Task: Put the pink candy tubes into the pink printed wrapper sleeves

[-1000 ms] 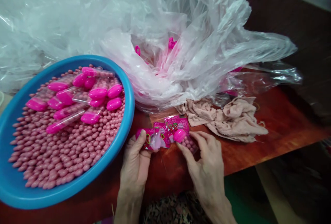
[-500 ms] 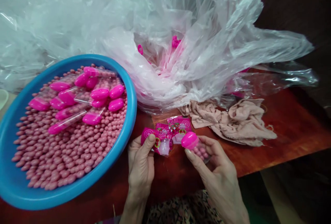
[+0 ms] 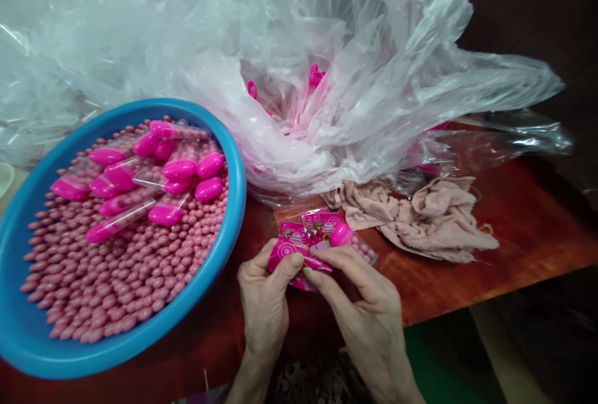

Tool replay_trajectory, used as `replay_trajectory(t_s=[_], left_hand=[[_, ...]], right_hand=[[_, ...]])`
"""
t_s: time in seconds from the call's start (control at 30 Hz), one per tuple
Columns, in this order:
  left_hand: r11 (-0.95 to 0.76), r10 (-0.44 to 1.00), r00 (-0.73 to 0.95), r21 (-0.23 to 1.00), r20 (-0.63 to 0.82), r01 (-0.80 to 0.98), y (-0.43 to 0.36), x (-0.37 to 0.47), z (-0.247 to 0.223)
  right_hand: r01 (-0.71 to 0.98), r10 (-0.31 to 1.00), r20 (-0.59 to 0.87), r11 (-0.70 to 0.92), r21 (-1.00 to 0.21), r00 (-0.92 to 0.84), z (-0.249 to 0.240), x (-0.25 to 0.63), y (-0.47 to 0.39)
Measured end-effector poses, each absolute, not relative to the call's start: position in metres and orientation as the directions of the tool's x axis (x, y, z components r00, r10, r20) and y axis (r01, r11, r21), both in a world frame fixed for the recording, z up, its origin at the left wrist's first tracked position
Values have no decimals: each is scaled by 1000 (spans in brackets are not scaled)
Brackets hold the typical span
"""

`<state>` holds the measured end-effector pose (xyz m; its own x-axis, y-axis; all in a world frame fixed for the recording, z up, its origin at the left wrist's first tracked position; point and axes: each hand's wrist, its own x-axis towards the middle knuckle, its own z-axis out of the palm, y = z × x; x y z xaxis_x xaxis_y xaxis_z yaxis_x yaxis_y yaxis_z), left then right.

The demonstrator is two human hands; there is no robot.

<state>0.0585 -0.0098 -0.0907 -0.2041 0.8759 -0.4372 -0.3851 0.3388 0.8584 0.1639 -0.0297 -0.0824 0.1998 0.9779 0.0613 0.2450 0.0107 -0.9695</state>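
Note:
A small printed pink packet (image 3: 283, 251) is pinched between the thumb and fingers of my left hand (image 3: 265, 295). My right hand (image 3: 367, 304) grips the same packet from the other side, its thumb and fingertips closed on the packet's right edge. Just beyond my right fingers lies a clear tube with a bright pink cap (image 3: 341, 234), filled with pink balls and partly covered by the hand. More pink packets (image 3: 322, 221) lie flat on the table behind the one I hold.
On the left stands a blue basin (image 3: 237, 205) full of pink balls (image 3: 126, 289), with several pink-capped tubes (image 3: 119, 173) on top. Crumpled clear plastic bags (image 3: 299, 24) cover the back, pink pieces inside one. A beige cloth (image 3: 434, 217) lies right on the reddish-brown table (image 3: 527, 217).
My right hand has let go of the pink-capped tube, which now lies by the packets. It has moved left and taken hold of the packet in my left hand.

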Motion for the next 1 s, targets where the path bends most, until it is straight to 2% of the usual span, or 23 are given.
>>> replay_trajectory(t_s=[0.13,0.4,0.67,0.73,0.83,0.93,1.0], left_hand=[[344,887,-192,878,-420,-334,-9,57,-94],[376,883,-199,893,-426,-246,-6,55,-93],[384,851,-208,842,-482,-380,-4,62,-93],[382,834,-220,816,-507,-433,-3,64,-93],[370,791,-270,781,-549,-504,-1,65,-94],[373,749,-303,753,-589,-542,2,65,-95],[381,739,-300,741,-604,-553,5,64,-93]], right_hand=[[263,970,139,84,-961,198,-84,164,-28],[334,986,124,79,-939,115,-83,165,-28],[364,992,66,22,-931,111,-89,164,-28],[472,981,138,57,-880,139,-93,171,-29],[743,933,286,33,-669,216,-105,185,-32],[866,932,288,-52,-496,221,-119,197,-37],[878,941,271,-52,-475,202,-126,200,-39]])
